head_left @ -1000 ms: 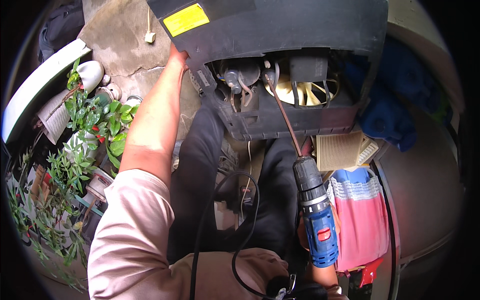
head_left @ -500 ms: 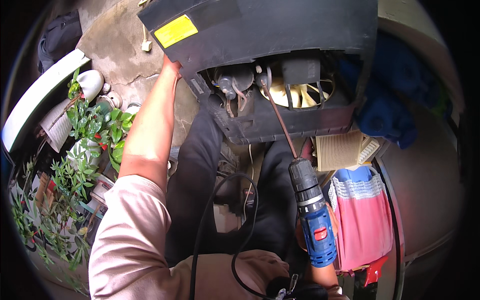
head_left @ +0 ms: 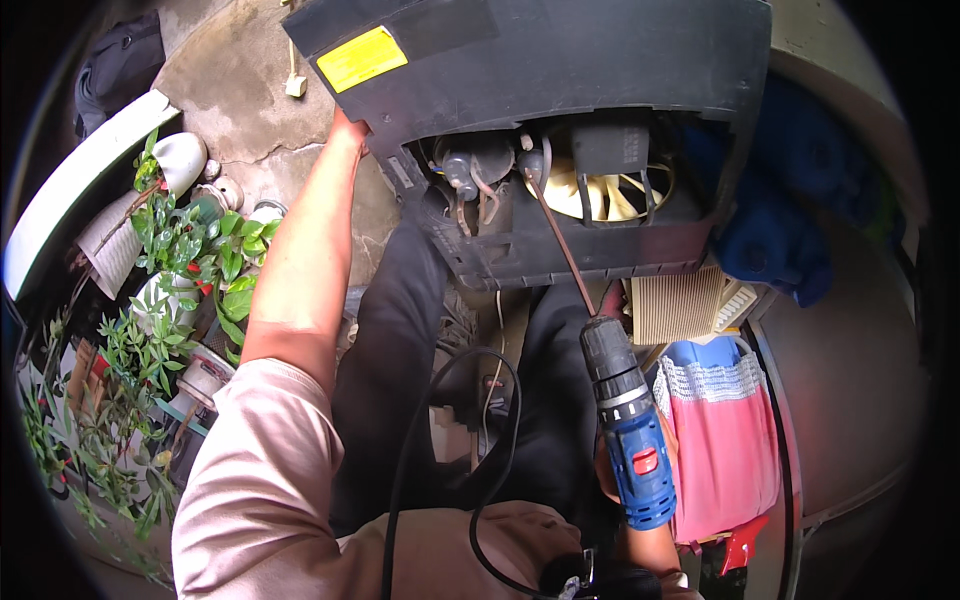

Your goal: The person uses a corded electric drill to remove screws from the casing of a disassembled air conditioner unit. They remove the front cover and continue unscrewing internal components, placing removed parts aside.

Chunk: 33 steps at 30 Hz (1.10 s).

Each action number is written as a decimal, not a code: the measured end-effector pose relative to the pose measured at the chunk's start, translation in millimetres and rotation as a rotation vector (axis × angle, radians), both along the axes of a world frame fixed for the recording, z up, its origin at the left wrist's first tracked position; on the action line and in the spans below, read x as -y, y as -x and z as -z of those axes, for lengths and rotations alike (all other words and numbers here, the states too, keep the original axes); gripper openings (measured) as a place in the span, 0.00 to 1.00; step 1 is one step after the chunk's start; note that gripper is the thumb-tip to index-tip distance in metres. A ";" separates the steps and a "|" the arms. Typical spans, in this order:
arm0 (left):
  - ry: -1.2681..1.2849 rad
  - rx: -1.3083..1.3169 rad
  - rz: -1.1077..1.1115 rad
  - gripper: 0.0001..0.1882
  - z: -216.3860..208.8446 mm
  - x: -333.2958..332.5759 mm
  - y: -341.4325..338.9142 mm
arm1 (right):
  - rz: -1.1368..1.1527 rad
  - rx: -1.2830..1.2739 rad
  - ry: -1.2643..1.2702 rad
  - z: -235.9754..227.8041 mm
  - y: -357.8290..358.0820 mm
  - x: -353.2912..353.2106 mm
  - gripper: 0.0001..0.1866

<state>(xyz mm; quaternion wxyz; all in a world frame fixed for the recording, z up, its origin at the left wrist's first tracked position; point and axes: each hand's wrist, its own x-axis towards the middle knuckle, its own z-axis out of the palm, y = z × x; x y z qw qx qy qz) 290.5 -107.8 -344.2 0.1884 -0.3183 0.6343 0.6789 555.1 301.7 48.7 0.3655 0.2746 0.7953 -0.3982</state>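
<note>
A large black plastic appliance housing [head_left: 560, 60] with a yellow label rests tilted over my knees. Its opening shows a cream fan [head_left: 605, 198] and a rounded grey motor-like part [head_left: 460, 170] with wires. My right hand [head_left: 607, 472] grips a blue and black cordless drill [head_left: 640, 460] from below, mostly hidden by its body. The drill's long, thin brown bit [head_left: 562, 250] reaches into the opening, its tip at a small grey rounded part [head_left: 530, 165] left of the fan. My left hand [head_left: 350, 130] is at the housing's left edge, fingers hidden behind it.
Potted plants [head_left: 165, 300] stand at the left. Right of my legs are a beige ribbed panel [head_left: 675, 305] and a pink and blue cloth [head_left: 720, 440]. A black cable [head_left: 515, 420] loops over my lap. A pale plug [head_left: 295, 86] hangs beside the housing.
The housing has shifted slightly right and down in the picture, and the drill sits a little further right. The bit's tip stays at the same grey part; both hands keep their places.
</note>
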 end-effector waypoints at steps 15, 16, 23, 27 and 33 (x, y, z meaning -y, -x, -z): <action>-0.019 0.008 -0.023 0.14 3.8 -3.9 -5.7 | 0.064 -0.054 0.075 4.4 19.5 22.2 0.17; -0.015 0.011 -0.033 0.14 3.8 -5.9 -8.4 | 0.143 0.114 0.103 1.4 19.5 20.2 0.17; 0.011 0.046 -0.062 0.13 2.2 -8.5 -34.2 | -0.094 -0.105 0.060 1.9 16.1 21.5 0.20; 0.021 0.041 -0.003 0.13 -1.0 1.8 -22.0 | -0.117 0.039 0.046 1.5 18.4 22.2 0.17; 0.044 0.022 0.075 0.13 -1.8 10.6 0.1 | 0.297 0.101 0.123 -1.7 3.3 18.4 0.14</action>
